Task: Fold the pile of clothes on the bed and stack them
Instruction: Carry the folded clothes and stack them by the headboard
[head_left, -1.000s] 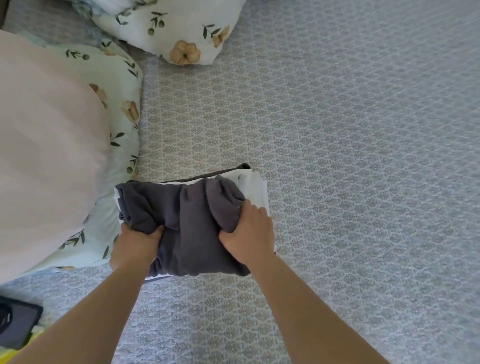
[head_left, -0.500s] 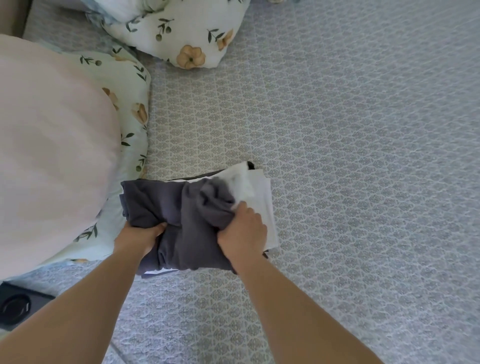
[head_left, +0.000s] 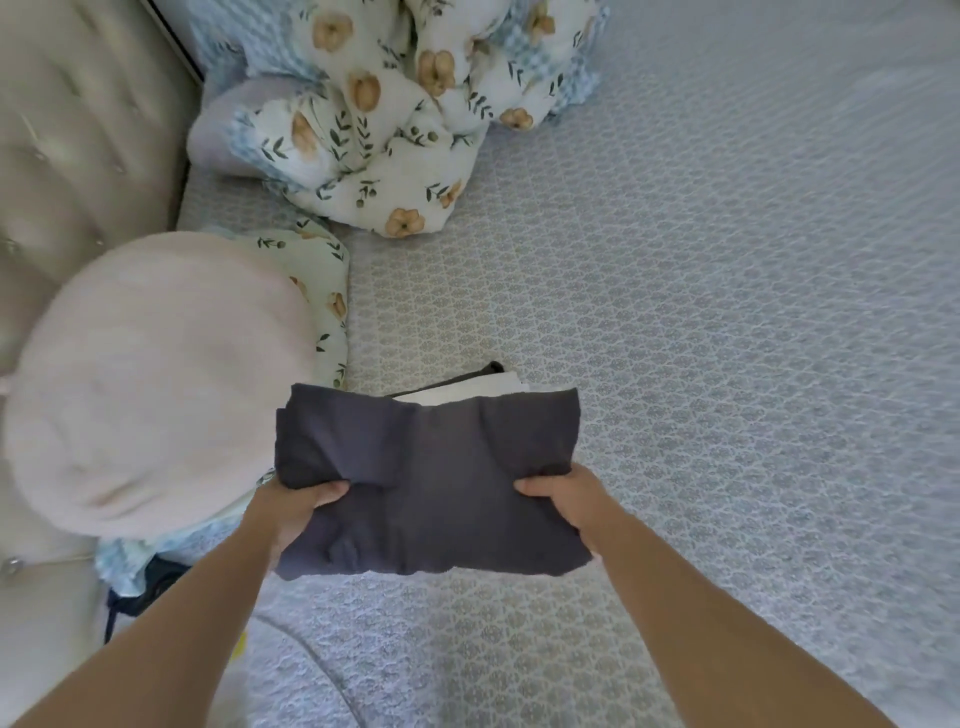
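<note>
A folded dark grey garment (head_left: 431, 478) lies spread flat over a small stack on the bed. Folded white cloth (head_left: 467, 391) and a dark edge (head_left: 491, 369) of the stack peek out behind it. My left hand (head_left: 296, 506) grips the garment's near left side, thumb on top. At the near right side my right hand (head_left: 563, 501) grips it the same way. Most of the stack is hidden under the grey garment.
The grey patterned bedspread (head_left: 701, 364) stretches to the right and far side. A pale pink pillow (head_left: 150, 384) on a floral pillow (head_left: 322, 291) lies just left of the stack. A bunched floral duvet (head_left: 384, 119) is at the head. A beige tufted headboard (head_left: 78, 130) stands at left.
The grey garment, bunched under my hands before, is now spread wider and flatter over the stack. Both hands have shifted to its near corners. The head camera has tilted up toward the headboard.
</note>
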